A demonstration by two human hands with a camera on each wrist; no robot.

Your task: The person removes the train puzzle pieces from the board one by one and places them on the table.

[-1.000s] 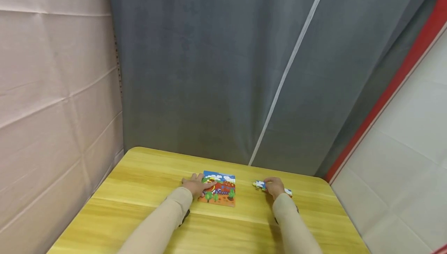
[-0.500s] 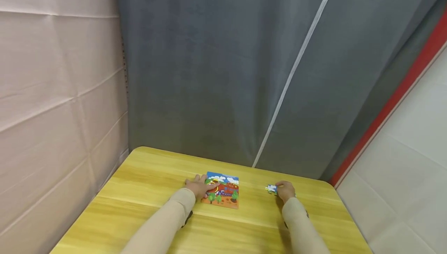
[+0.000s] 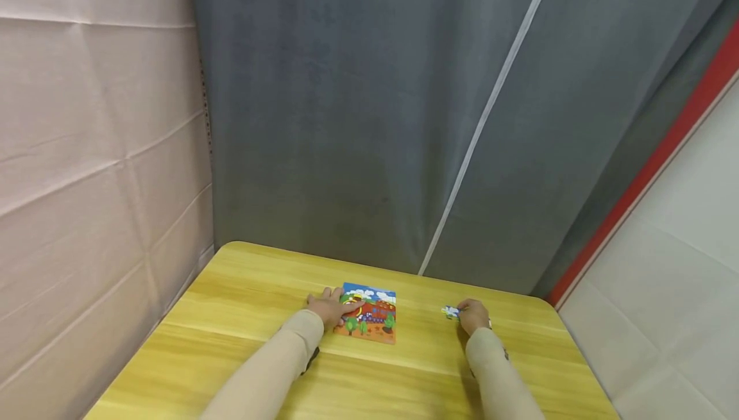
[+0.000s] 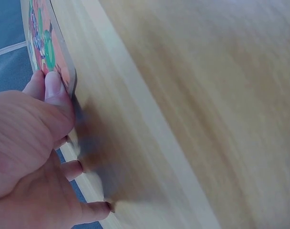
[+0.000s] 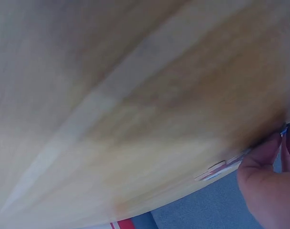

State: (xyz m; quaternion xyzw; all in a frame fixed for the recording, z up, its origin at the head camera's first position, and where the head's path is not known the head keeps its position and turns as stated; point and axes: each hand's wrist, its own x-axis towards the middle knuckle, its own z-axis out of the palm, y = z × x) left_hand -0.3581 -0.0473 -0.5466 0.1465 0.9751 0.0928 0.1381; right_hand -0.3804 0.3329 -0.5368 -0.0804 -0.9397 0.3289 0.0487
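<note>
A square, colourful jigsaw puzzle [image 3: 375,329] with clouds, a red train and trees lies on the table. My left hand [image 3: 328,308] is at its left side, the index finger stretched over the picture. In the left wrist view, thumb and index finger pinch the edge of the jigsaw puzzle [image 4: 60,62], while the other fingers are spread with their tips down on the table. To the right, my right hand [image 3: 473,316] pinches a blue-and-white puzzle piece [image 3: 450,311] between thumb and finger. Another part with interlocking edges [image 5: 219,168] shows beside the thumb in the right wrist view.
The yellow wood-grain table [image 3: 242,317] has rounded far corners. A grey curtain [image 3: 323,118] with a pale strip hangs right behind it. Light cloth [image 3: 86,151] stands along the left, and a white panel [image 3: 664,266] with a red border along the right.
My right hand has moved to the right with the puzzle piece, away from the jigsaw puzzle. The left hand stays at the puzzle's left edge. The head view has shifted slightly.
</note>
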